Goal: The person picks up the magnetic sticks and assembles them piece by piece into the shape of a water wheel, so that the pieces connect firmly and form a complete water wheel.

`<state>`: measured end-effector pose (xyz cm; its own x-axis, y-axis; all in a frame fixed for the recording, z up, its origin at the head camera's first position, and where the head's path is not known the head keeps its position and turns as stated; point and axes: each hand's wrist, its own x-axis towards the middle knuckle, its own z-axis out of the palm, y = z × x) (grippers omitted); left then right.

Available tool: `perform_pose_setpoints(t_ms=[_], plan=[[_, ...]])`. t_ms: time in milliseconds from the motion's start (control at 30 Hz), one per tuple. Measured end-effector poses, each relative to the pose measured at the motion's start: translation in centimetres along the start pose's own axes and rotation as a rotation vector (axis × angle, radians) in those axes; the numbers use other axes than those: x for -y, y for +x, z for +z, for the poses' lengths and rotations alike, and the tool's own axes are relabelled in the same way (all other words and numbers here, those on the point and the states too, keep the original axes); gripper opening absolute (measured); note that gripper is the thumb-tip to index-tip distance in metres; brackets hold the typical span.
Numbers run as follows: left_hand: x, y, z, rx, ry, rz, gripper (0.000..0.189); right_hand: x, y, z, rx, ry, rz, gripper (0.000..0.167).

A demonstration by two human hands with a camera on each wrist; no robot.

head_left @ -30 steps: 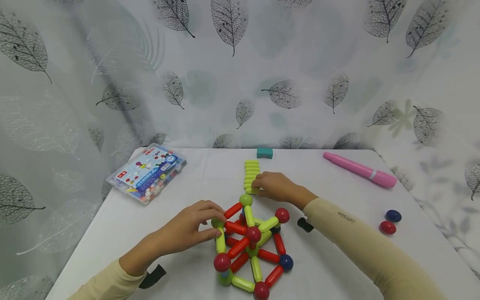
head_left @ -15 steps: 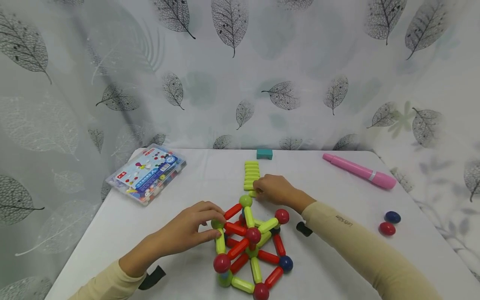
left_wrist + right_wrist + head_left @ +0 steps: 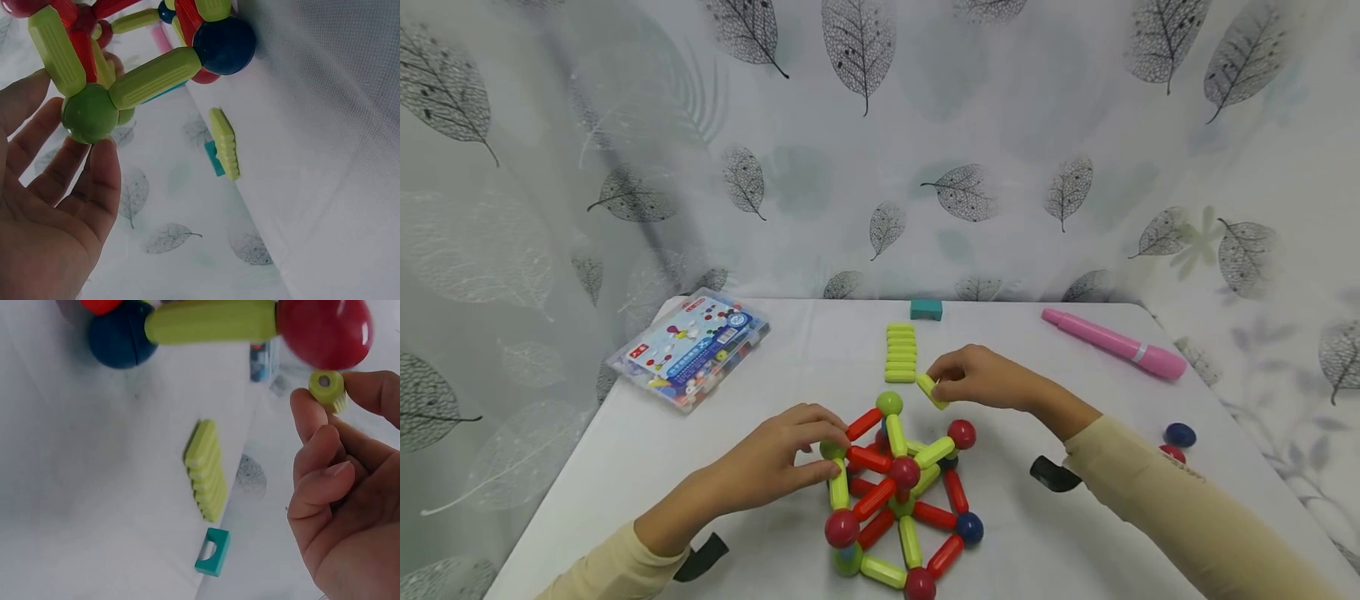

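A structure of magnetic rods and balls [image 3: 906, 472] in red, yellow-green and dark blue stands on the white table. My left hand [image 3: 775, 462] holds its upper left corner, with thumb and fingers about a green ball [image 3: 90, 114]. Behind the structure, to its right, my right hand [image 3: 988, 379] pinches a yellow-green magnetic rod [image 3: 929, 389] between thumb and fingers, above the table. In the right wrist view the end of that rod [image 3: 327, 387] faces the camera, near a red ball [image 3: 326, 331] of the structure. More yellow-green rods [image 3: 900, 354] lie in a row behind.
A teal block [image 3: 926, 310] lies at the table's back edge. To the left is a clear plastic case [image 3: 691, 347] of small parts. A pink marker-shaped tube [image 3: 1114, 344] lies back right. Blue [image 3: 1180, 435] and red [image 3: 1172, 453] pieces are near the right edge.
My right hand has taken the nearest yellow-green rod from the row, lifted it and drawn it to the right. The left hand stays on the structure.
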<state>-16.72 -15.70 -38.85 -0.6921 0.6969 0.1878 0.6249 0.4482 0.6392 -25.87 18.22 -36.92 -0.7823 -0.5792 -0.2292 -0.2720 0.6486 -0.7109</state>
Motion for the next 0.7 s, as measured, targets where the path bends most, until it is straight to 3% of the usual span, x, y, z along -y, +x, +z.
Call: perform_pose_setpoints(t_ms=[233,700], plan=[[-0.1,0.0,0.0,-0.004,0.0,0.009,0.026,0.8,-1.2,0.4,0.094,0.021,-0.04,0.028],[-0.2,0.2,-0.1,0.001,0.001,0.002,0.026,1.4,-0.7,1.1,0.096,-0.028,-0.088,0.024]])
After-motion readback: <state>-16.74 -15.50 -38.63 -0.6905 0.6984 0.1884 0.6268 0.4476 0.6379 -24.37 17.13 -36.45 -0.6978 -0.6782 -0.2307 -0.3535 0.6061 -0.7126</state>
